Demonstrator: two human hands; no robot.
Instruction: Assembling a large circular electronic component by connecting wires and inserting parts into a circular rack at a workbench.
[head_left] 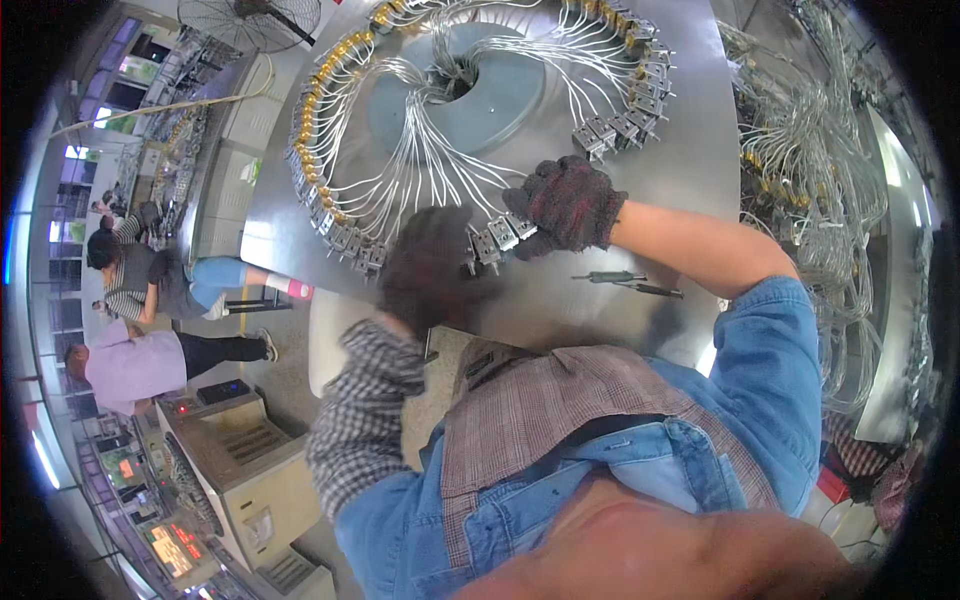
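Observation:
Small silvery metal blocks [493, 243] with screws sit side by side at the near edge of a ring of wired parts. Thin silvery wires [425, 150] fan out to them from the middle of the ring. My right hand [572, 205], in a dark knit glove with reddish patches, is curled closed at the right end of these blocks, its fingertips on the end block. To the left of the blocks is my left hand [432, 265], in a dark glove and smeared by motion. Its fingers cannot be made out, nor whether it touches a block.
The ring rests on a shiny metal table [690, 130] around a grey-blue disc [520, 95]. Slim dark tools [625, 282] lie nearer me. Bundled wires [810, 170] hang at right. Two people [130, 365] are at left, near a beige machine [255, 470] and a fan [250, 15].

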